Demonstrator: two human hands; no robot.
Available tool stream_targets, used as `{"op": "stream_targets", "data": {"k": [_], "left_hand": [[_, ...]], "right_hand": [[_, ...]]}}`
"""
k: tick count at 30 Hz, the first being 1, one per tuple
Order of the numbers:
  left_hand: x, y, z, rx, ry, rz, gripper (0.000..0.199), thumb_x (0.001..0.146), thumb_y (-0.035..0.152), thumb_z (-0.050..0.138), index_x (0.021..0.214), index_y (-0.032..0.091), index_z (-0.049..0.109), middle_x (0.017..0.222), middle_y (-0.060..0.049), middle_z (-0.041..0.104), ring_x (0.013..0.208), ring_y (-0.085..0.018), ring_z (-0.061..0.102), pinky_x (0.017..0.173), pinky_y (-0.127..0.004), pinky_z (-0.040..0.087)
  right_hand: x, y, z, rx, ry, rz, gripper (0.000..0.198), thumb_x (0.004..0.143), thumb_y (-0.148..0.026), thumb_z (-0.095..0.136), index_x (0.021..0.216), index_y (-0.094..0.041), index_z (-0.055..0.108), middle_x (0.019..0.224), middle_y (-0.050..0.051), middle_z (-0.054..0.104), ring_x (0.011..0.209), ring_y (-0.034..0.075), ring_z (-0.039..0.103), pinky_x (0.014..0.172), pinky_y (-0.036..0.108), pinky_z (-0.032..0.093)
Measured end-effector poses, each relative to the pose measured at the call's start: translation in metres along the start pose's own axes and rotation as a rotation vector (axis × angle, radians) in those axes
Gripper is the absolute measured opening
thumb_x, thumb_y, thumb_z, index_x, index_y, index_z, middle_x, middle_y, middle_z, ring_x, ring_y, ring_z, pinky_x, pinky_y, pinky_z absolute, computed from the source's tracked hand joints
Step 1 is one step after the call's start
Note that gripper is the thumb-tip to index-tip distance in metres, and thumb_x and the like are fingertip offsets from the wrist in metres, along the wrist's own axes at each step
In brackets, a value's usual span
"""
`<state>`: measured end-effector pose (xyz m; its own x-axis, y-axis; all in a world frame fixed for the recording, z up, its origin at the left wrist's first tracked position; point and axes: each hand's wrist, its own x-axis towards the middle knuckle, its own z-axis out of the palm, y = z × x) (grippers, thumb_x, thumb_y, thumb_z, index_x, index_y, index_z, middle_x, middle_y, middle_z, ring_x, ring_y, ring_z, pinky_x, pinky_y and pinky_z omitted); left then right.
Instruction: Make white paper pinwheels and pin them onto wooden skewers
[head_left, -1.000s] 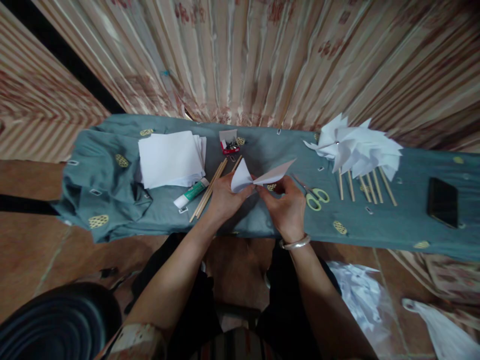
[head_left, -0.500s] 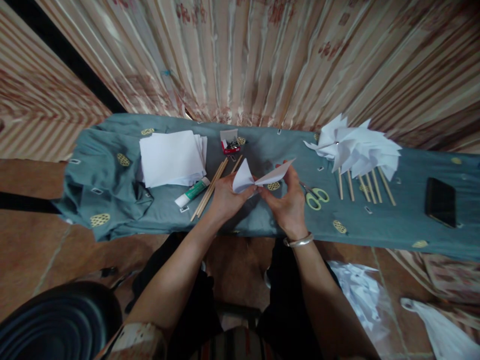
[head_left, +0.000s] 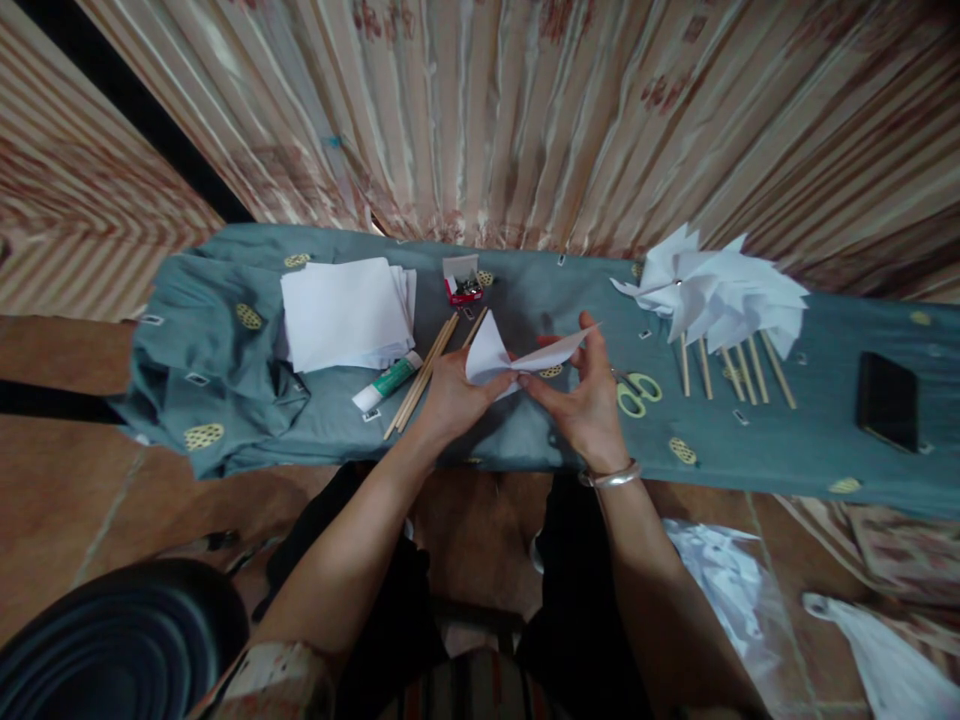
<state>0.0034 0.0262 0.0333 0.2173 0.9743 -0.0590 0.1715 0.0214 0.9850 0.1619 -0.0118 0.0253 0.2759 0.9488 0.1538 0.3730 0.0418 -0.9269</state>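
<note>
My left hand [head_left: 453, 396] is closed on a partly folded white paper pinwheel [head_left: 487, 352], its thumb pressed near the middle. My right hand [head_left: 589, 405] has its thumb at the pinwheel's centre, and its fingers are curved behind the right-hand wing. Two paper wings stand up between the hands; the underside is hidden. Wooden sticks [head_left: 424, 380] lie just left of my left hand, beside a green and white tube [head_left: 388, 382]. Scissors with yellow-green handles [head_left: 636, 394] rest right of my right hand. Behind the pinwheel stands an open red box [head_left: 463, 288] of small metal pins.
A stack of white paper [head_left: 341, 315] lies on the cloth-covered table [head_left: 510, 440] at left. Several pinwheels on sticks [head_left: 724, 290] overlap at right, near a black phone [head_left: 887, 402]. A black stool [head_left: 120, 640] and a plastic bag of paper scraps [head_left: 720, 580] are below.
My right hand has shifted slightly, its index finger now straighter and higher behind the wing. The right wing has tilted lower. My left hand keeps its hold.
</note>
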Motion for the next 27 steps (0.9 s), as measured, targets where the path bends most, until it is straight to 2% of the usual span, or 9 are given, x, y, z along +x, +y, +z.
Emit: {"op": "stream_targets", "data": {"k": [7,20,27], "left_hand": [[-0.0009,-0.0011,-0.0009,-0.038,-0.002,0.012,0.023,0.066,0.027,0.074,0.085,0.015,0.071,0.082,-0.006,0.074,0.072,-0.019,0.068,0.066,-0.027,0.053],[-0.0005,-0.0054,-0.0006,-0.046,0.006,0.043,0.025,0.066,0.03,0.073,0.085,0.014,0.072,0.077,-0.005,0.073,0.068,-0.018,0.066,0.064,-0.027,0.052],[-0.0006,-0.0083,-0.0004,-0.087,0.01,0.051,0.026,0.065,0.031,0.075,0.085,0.014,0.073,0.077,-0.005,0.073,0.067,-0.018,0.066,0.062,-0.026,0.051]], "right_hand": [[0.0012,0.0028,-0.0014,0.02,0.003,0.012,0.1,0.065,-0.034,0.082,0.147,-0.021,0.028,0.106,0.006,0.07,0.101,0.025,0.067,0.101,0.047,0.047],[0.0009,0.0022,0.0,-0.007,0.013,-0.012,0.093,0.065,-0.035,0.082,0.143,-0.022,0.034,0.106,0.006,0.069,0.103,0.025,0.066,0.099,0.046,0.048],[0.0013,0.0055,-0.0023,-0.065,-0.026,-0.045,0.091,0.068,-0.037,0.079,0.145,-0.021,0.032,0.109,0.008,0.069,0.106,0.027,0.065,0.101,0.051,0.046]]}}
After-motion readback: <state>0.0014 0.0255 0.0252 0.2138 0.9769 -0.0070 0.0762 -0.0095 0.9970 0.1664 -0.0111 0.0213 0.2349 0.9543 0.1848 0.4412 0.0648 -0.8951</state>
